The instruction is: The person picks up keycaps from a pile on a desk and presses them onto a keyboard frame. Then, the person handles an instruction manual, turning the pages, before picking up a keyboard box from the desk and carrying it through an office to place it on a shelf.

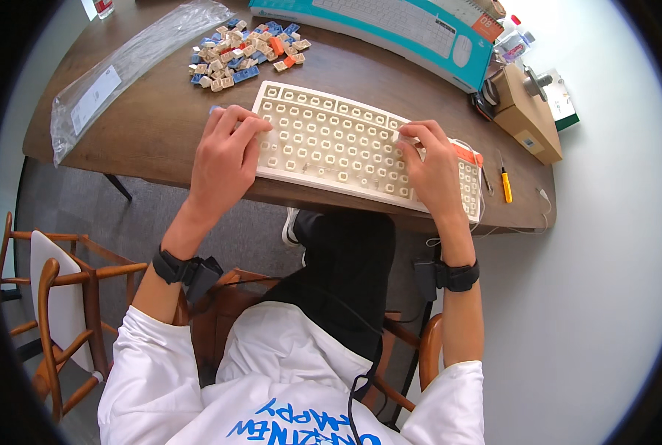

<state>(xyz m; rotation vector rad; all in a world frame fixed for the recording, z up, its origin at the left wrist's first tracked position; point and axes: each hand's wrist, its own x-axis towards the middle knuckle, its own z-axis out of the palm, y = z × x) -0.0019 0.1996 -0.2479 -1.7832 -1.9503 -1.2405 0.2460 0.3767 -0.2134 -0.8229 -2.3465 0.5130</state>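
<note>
A white keyboard without its keycaps lies at the table's near edge, rows of cream key stems exposed. My left hand rests at its left end with fingers bent together, fingertips over the leftmost stems. A bit of blue shows beside its knuckles; whatever those fingers hold is hidden. Over the upper right part of the keyboard is my right hand, thumb and fingers pinched around a small pale piece that I cannot make out. Beyond the keyboard lies a heap of loose keycaps in beige, blue and orange.
Clear plastic wrapping stretches along the table's left side. At the back stands a teal keyboard box. On the right are a cardboard box, a yellow-handled screwdriver and a white cable. A wooden chair stands left.
</note>
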